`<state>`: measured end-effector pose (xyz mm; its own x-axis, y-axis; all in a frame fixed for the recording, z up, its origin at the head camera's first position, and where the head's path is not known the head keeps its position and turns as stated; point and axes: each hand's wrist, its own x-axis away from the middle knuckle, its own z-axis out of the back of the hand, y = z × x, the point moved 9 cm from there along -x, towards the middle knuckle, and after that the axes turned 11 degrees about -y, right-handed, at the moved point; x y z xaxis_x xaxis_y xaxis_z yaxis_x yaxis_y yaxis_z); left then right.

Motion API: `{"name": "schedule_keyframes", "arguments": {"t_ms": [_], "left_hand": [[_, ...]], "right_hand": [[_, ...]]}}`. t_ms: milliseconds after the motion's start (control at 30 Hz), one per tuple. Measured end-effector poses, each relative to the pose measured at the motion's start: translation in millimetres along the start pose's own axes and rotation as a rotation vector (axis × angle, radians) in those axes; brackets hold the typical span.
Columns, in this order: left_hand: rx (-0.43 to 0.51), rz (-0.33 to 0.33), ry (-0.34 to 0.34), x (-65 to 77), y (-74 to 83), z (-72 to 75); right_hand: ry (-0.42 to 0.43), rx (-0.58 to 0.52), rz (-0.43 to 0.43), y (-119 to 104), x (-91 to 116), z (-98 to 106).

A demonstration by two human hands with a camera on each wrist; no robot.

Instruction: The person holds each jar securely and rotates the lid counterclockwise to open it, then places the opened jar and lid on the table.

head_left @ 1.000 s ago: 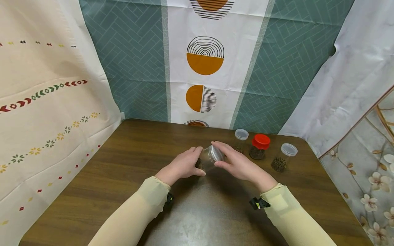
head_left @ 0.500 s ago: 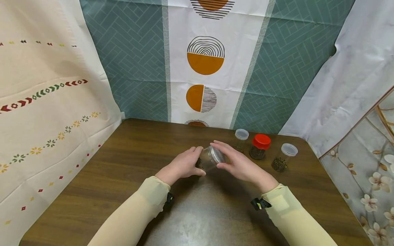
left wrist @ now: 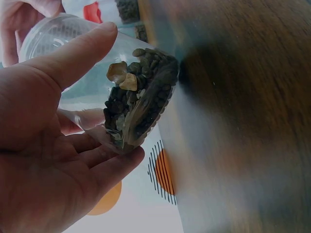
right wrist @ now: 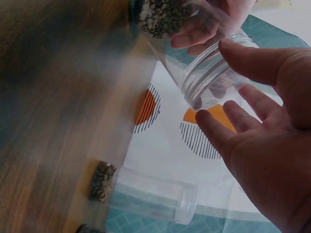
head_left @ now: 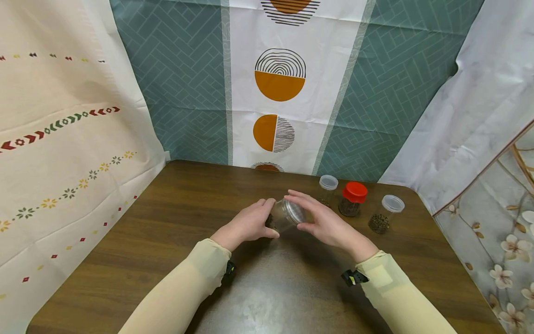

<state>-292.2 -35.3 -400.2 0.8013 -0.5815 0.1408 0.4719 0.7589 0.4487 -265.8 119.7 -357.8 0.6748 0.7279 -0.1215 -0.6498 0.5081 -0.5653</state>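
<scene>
Both hands meet at a clear plastic jar point(head_left: 278, 217), tilted with its base low and left. My left hand point(head_left: 250, 222) grips its lower body, thumb on the near side and fingers round the far side. Dark, pebble-like pieces and some tan bits point(left wrist: 128, 81) lie in its base. A clear lid point(head_left: 294, 211) caps the upper right end. My right hand point(head_left: 321, 220) spans this lid between thumb and fingertips; in the right wrist view the thumb touches the rim and the index fingertip lies at the opposite edge. The palm stays off it.
Three more jars stand upright on the brown table point(head_left: 167, 222) at the right back: a clear-lidded jar point(head_left: 327, 185), a red-lidded jar point(head_left: 352, 198) and another clear-lidded jar point(head_left: 385, 214). Dark grains fill their lower parts. A patterned cloth point(head_left: 275, 93) hangs behind.
My right thumb has shifted slightly to the right along the lid, and the spread between thumb and fingers is a little wider. My left hand and the jar stay nearly still.
</scene>
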Motion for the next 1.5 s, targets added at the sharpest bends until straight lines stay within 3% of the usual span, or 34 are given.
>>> {"name": "schedule_keyframes", "arguments": {"t_ms": [100,267,367,467,967,1500], "left_hand": [[-0.001,0.0,-0.005,-0.6,-0.3,-0.3],[0.002,0.013,-0.01,-0.4,-0.5,0.9],[0.001,0.016,-0.012,-0.1,-0.2,1.1],[-0.004,0.013,-0.013,0.2,0.0,0.3],[-0.015,-0.003,-0.008,0.8,1.1,0.5],[-0.01,0.0,-0.005,2.4,4.3,1.2]], "right_hand": [[0.031,0.012,-0.062,1,-1,5],[0.112,0.014,-0.307,13,-4,17],[0.092,-0.011,-0.412,19,-6,15],[0.057,-0.021,-0.449,21,-8,10],[0.029,-0.025,-0.381,15,-9,4],[0.008,-0.01,-0.233,6,-3,5]]}}
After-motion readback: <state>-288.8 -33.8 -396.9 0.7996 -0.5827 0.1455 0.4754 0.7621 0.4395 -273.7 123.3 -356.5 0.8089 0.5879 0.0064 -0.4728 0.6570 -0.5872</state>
